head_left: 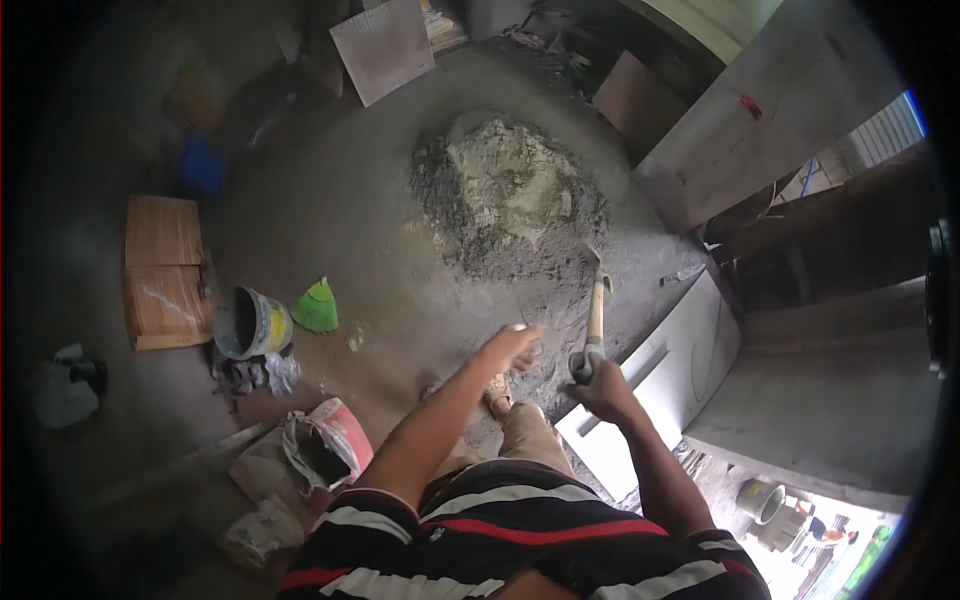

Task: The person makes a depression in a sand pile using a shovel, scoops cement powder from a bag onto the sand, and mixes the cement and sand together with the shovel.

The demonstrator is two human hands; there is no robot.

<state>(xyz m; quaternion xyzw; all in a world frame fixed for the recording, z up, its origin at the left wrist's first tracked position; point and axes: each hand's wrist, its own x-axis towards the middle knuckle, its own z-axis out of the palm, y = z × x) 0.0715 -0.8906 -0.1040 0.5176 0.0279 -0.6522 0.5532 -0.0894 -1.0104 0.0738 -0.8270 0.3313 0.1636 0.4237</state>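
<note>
My right hand (602,390) is wrapped round the dark grip of a shovel (596,318), whose wooden shaft points away from me. The shovel's metal end rests at the near right edge of a heap of pale powder and dark grey sand (515,190). To the left of the shovel, my left hand (515,347) hovers above my feet, apart from the shaft. Its fingers are partly blurred, and whether they are spread or closed is unclear.
At left are a bucket (252,323), a green brush head (317,307), cardboard boxes (163,270) and an open sack (328,445). A square board (383,52) leans behind the heap. A white panel (650,385) lies at right, near large grey boards (780,110).
</note>
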